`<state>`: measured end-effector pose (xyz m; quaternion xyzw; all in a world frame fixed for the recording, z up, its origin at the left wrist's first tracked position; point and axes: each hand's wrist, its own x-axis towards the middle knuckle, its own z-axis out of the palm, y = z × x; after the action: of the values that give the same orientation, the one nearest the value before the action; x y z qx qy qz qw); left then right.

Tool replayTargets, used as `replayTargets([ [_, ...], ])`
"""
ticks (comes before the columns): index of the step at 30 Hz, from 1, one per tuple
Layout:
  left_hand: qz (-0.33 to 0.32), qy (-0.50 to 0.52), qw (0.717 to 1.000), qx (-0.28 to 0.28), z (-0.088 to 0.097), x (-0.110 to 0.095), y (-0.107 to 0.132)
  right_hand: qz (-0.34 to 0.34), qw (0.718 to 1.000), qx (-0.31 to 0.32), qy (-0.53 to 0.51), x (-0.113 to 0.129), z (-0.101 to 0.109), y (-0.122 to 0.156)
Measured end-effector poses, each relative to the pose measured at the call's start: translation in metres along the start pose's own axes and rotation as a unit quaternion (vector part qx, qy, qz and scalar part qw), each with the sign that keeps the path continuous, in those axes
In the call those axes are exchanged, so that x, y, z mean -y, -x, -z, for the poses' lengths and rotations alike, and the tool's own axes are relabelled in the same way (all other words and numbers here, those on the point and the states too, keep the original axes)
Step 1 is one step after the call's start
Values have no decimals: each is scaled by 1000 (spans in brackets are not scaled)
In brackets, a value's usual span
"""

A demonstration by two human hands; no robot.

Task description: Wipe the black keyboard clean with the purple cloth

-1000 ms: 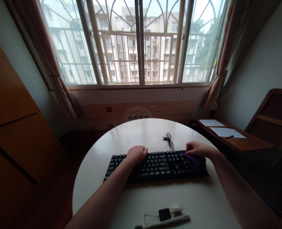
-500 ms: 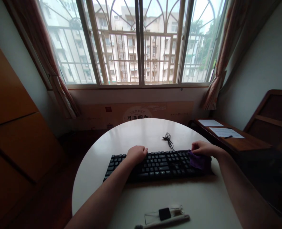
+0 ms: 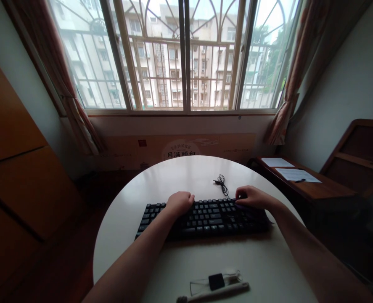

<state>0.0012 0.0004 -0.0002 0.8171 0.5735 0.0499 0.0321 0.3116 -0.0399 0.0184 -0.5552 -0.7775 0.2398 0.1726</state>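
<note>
A black keyboard [image 3: 205, 219] lies across the white round table. My left hand [image 3: 179, 203] is closed at its far edge, left of the middle, and grips the board there; the fingertips are hidden. Over the number keys at the right end, my right hand [image 3: 253, 197] is closed on a dark purple cloth [image 3: 247, 211], which touches the keys. A coiled black cable [image 3: 221, 185] rests just behind the keyboard. Nearer to me lie a wire tool with a square black part [image 3: 216, 281] and a pale-handled brush [image 3: 224, 291].
The round tabletop [image 3: 123, 210] has a curved edge. To the right stands a brown wooden chair or bench [image 3: 334, 189] with papers [image 3: 298, 174] and a pen on it. Behind the table are a printed carton [image 3: 129, 147] and a barred window [image 3: 186, 80]; an orange cabinet [image 3: 16, 176] is at left.
My right hand has moved left with the cloth, from the keyboard's right end in over the number keys. My left hand stays in place on the keyboard.
</note>
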Motion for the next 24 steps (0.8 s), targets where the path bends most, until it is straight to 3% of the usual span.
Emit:
replayTargets([
  [10, -3, -7, 1000, -3, 0, -1, 0, -1, 999, 38, 29, 8, -4, 0],
  [19, -1, -6, 1000, -4, 0, 0, 0, -70, 992, -25, 102, 12, -20, -11],
  [24, 5, 0, 1000, -5, 0, 0, 1, -55, 995, -21, 86, 9, -17, -11],
])
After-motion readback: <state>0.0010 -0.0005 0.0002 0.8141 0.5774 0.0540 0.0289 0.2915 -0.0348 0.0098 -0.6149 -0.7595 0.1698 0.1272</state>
